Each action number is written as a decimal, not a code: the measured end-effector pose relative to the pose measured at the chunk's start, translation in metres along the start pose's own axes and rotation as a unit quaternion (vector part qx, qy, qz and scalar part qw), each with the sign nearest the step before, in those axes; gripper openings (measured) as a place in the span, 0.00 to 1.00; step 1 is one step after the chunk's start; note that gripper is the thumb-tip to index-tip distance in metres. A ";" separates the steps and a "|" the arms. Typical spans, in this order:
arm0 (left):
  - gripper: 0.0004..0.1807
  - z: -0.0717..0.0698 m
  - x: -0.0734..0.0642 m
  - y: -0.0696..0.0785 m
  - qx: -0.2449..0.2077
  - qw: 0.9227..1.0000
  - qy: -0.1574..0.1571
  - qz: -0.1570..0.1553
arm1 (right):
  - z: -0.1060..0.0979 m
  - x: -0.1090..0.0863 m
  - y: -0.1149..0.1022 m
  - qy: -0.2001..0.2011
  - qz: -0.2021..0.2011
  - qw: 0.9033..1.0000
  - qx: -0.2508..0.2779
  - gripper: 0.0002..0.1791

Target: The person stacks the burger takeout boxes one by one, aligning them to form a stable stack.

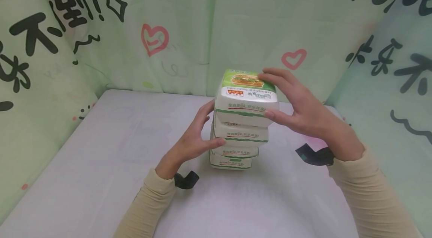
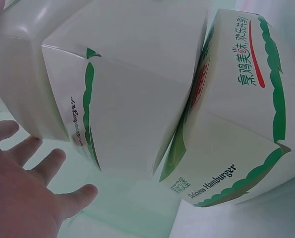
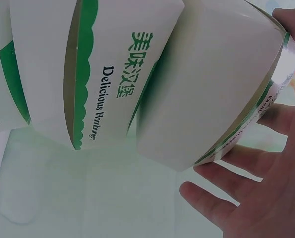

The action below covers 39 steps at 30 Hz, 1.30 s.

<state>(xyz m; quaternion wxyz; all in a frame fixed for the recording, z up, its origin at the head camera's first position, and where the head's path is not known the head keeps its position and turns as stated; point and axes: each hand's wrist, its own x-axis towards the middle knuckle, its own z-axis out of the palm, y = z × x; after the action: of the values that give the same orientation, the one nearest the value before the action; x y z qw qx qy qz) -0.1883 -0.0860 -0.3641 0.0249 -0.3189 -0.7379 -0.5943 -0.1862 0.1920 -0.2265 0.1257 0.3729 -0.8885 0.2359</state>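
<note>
Between the two hands, a stack of four white-and-green cardboard burger boxes [image 1: 240, 129] stands on the white counter [image 1: 101, 163]. The right hand [image 1: 297, 107] has a wide grip on the top box [image 1: 246, 97]. The left hand [image 1: 192, 140] touches the stack, fingers straight.

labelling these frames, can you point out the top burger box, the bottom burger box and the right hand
top burger box [image 1: 248, 80], head view, on its printed lid
bottom burger box [image 1: 231, 163], head view, on its front wall
right hand [image 1: 300, 105], head view, on the back of the hand
</note>
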 end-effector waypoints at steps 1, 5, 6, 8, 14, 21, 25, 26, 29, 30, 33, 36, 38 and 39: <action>0.50 0.000 0.000 0.000 -0.001 1.000 0.001 0.000 | 0.000 0.000 0.000 0.001 0.000 1.000 -0.001 0.43; 0.50 -0.001 0.000 0.000 0.001 1.000 0.003 0.001 | 0.000 -0.001 0.001 -0.003 0.003 1.000 0.002 0.43; 0.50 -0.001 0.000 0.001 0.003 1.000 0.004 0.000 | 0.000 -0.001 0.001 -0.006 0.005 1.000 0.003 0.43; 0.50 -0.001 0.000 0.001 0.005 1.000 0.005 -0.001 | 0.000 -0.002 0.001 -0.011 0.009 1.000 0.005 0.43; 0.52 0.000 -0.001 0.002 0.009 1.000 0.006 -0.007 | 0.000 -0.002 0.002 -0.015 0.005 1.000 0.008 0.43; 0.52 -0.001 -0.001 0.000 0.011 1.000 0.006 -0.001 | 0.000 -0.002 0.001 -0.013 0.005 1.000 0.012 0.44; 0.52 -0.001 0.000 0.000 0.013 1.000 0.007 0.004 | 0.001 -0.003 0.002 -0.012 0.006 1.000 0.014 0.44; 0.52 -0.001 0.000 0.000 0.012 1.000 0.007 0.004 | 0.001 -0.003 0.002 -0.012 0.006 1.000 0.014 0.44; 0.52 -0.001 0.000 0.000 0.010 1.000 0.007 0.007 | 0.001 -0.004 0.003 -0.011 0.008 1.000 0.012 0.44; 0.53 -0.001 0.000 0.000 0.009 1.000 0.007 0.007 | 0.001 -0.004 0.003 -0.010 0.008 1.000 0.011 0.44; 0.53 -0.002 0.000 0.000 0.011 1.000 0.008 0.009 | 0.000 -0.004 0.004 -0.008 0.008 1.000 0.009 0.45; 0.54 -0.002 -0.001 0.001 0.013 1.000 0.008 0.012 | 0.000 -0.005 0.004 -0.008 0.008 1.000 0.010 0.45; 0.54 -0.002 -0.001 0.001 0.013 1.000 0.008 0.012 | -0.001 -0.005 0.005 -0.008 0.008 1.000 0.011 0.46; 0.54 -0.002 -0.001 0.001 0.013 1.000 0.009 0.012 | -0.001 -0.006 0.005 -0.007 0.009 1.000 0.013 0.46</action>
<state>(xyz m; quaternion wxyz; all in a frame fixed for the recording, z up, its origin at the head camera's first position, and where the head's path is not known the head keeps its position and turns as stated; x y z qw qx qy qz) -0.1877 -0.0877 -0.3628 0.0427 -0.3222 -0.7412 -0.5873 -0.1854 0.1988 -0.2295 0.1128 0.3678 -0.8897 0.2457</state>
